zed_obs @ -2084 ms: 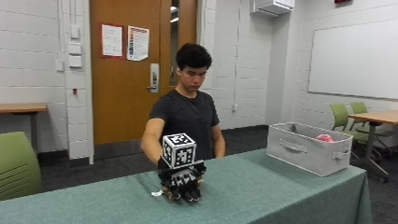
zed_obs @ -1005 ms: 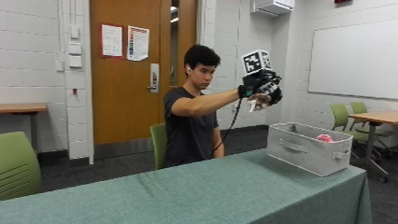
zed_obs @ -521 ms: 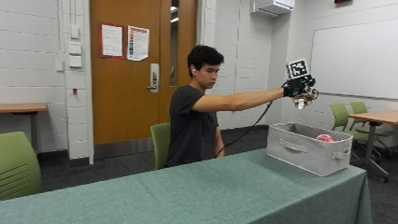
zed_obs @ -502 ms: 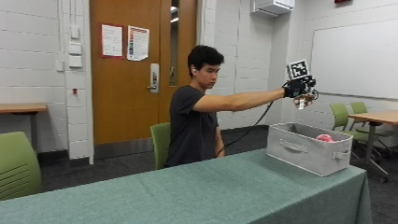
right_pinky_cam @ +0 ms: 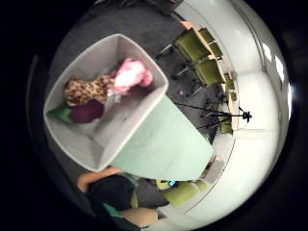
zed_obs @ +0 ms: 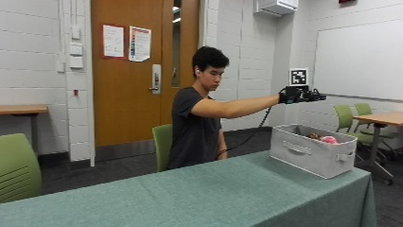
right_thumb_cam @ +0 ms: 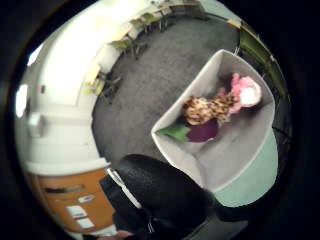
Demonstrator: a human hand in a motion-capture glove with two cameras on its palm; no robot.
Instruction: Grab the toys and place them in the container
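Looking into the container (right_pinky_cam: 98, 139), we judge the plush toys (right_pinky_cam: 108, 89) soft, light, graspable anywhere; the hand (zed_obs: 301, 94) hovers, fingers unclear.

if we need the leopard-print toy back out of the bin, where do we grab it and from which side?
Judging from the palm views: grip the leopard-print toy across its spotted middle, coming straight down through the container's open top. It lies lengthwise between the pink toy and purple toy, so only its upper side shows.

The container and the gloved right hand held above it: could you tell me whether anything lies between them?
Nothing: in the outside view the gloved right hand hangs over the container with bare air between; the palm views look straight down onto the toys inside.
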